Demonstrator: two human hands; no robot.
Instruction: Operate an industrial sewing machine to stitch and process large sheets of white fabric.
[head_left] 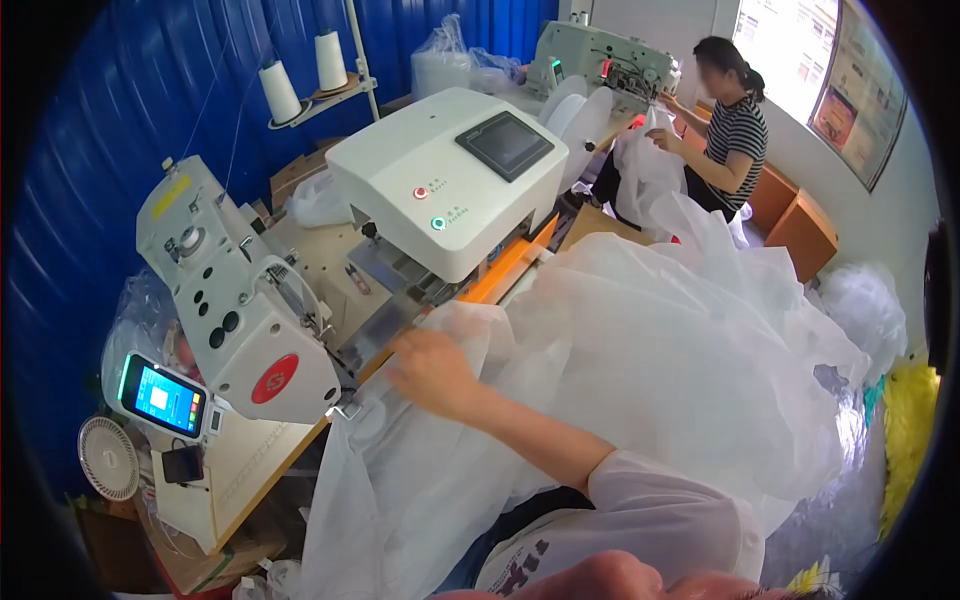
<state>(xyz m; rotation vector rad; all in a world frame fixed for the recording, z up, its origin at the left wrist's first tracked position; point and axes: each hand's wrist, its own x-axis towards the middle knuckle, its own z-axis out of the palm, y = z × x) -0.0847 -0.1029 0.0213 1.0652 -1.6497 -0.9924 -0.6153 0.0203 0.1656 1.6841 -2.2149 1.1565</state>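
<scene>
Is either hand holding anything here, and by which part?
One hand rests on the white fabric at its edge beside the sewing machine; a closed grasp cannot be told. No other hand shows.

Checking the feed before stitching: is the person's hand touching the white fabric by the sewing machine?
Touching. The head view shows the hand resting flat on the white fabric, just right of the sewing machine, with no gap visible.

One of the hands (432,368) motion-blurred, the other unseen under white fabric (640,350)
</scene>
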